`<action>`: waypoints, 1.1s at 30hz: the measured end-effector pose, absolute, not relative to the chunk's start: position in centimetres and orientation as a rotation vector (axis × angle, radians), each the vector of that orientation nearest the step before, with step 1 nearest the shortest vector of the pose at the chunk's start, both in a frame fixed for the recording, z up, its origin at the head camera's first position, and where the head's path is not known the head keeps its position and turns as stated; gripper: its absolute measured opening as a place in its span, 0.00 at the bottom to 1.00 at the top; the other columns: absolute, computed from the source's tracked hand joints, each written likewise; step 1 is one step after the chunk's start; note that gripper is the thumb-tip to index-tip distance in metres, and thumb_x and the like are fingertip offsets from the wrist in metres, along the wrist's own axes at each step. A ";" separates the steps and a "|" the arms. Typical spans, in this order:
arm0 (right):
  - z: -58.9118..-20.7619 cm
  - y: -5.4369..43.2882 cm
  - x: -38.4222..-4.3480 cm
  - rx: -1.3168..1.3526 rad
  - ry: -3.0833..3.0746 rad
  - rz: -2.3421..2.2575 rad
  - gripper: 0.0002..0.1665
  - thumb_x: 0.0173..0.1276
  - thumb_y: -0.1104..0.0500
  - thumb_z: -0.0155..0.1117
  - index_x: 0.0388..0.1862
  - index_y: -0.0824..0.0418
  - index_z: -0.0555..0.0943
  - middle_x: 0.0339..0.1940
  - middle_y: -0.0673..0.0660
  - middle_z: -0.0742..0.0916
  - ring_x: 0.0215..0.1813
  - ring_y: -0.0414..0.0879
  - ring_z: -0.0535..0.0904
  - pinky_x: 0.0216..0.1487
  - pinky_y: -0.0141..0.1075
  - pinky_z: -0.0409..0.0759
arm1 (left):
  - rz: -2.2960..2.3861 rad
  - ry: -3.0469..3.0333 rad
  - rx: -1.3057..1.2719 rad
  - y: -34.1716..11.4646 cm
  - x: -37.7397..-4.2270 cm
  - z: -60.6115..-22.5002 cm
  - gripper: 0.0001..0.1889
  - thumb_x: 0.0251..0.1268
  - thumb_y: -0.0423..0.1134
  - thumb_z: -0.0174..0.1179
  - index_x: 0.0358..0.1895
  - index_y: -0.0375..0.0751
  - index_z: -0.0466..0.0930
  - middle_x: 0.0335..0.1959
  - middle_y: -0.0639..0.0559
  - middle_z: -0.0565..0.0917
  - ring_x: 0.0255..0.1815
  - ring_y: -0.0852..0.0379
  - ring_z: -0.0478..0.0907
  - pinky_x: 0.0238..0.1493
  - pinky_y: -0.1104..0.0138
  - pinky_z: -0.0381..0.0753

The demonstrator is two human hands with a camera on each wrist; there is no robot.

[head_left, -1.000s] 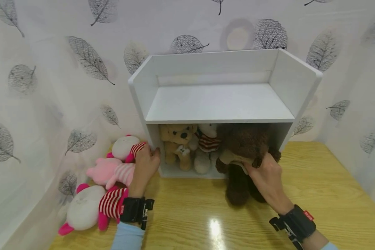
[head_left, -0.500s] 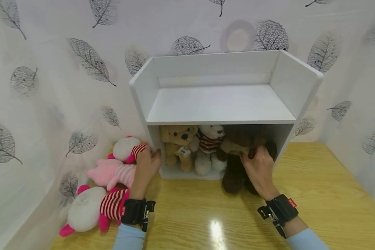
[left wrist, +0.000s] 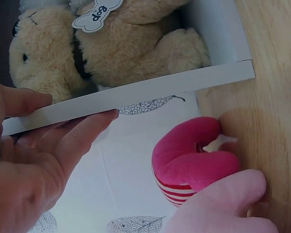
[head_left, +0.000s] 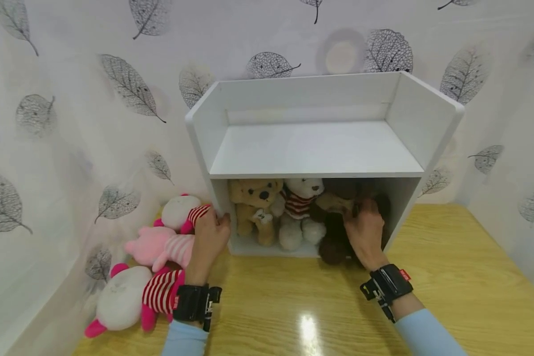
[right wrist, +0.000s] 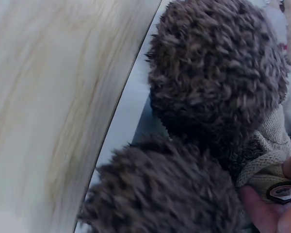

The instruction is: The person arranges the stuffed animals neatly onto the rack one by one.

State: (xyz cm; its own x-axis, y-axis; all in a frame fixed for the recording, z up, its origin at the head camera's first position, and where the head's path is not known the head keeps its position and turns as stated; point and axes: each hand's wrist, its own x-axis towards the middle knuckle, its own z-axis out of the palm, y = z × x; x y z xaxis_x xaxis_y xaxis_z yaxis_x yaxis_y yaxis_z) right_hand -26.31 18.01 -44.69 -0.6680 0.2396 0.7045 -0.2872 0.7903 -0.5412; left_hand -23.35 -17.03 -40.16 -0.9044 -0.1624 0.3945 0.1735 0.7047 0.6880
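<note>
My left hand (head_left: 209, 240) pinches the left side panel of a white shelf (head_left: 316, 148), thumb inside and fingers outside in the left wrist view. In the lower compartment, my right hand (head_left: 365, 232) grips a dark brown plush toy (head_left: 333, 247) by its beige knitted clothing (right wrist: 271, 145). Its curly feet (right wrist: 218, 63) lie over the shelf's front edge in the right wrist view; my hand covers part of its body. Left of it sit a white plush toy (head_left: 299, 207) in a red-striped top and a tan plush dog (head_left: 249, 195) with a "dog" tag (left wrist: 98, 15).
Several plush toys lie left of the shelf on the wooden table (head_left: 267, 301): a large white and pink one (head_left: 124, 296), a light pink one (head_left: 155, 244) and a smaller white one (head_left: 178, 210). A leaf-patterned cloth (head_left: 93, 123) hangs behind and at the sides.
My right hand has pushed the brown plush toy back and slightly left into the lower compartment. The white toy's face shows more now. My left hand has stayed on the side panel.
</note>
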 end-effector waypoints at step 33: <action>-45.2 16.0 -19.0 0.219 -2.777 0.263 0.35 0.65 0.47 0.74 0.70 0.54 0.77 0.69 0.68 0.78 0.59 0.80 0.74 0.42 0.78 0.71 | -1.038 -2.436 -0.033 -17.1 -23.4 -40.4 0.14 0.65 0.35 0.59 0.23 0.37 0.67 0.19 0.50 0.66 0.23 0.48 0.65 0.27 0.58 0.67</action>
State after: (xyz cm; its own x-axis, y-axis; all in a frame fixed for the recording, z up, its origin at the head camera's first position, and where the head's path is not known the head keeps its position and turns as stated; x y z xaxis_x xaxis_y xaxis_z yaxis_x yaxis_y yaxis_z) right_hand -19.02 15.99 -45.23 -0.9297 -0.1190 0.3486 -0.1824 0.9709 -0.1549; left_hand -23.43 -17.10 -40.37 -0.8804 -0.1643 0.4449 0.2070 0.7109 0.6721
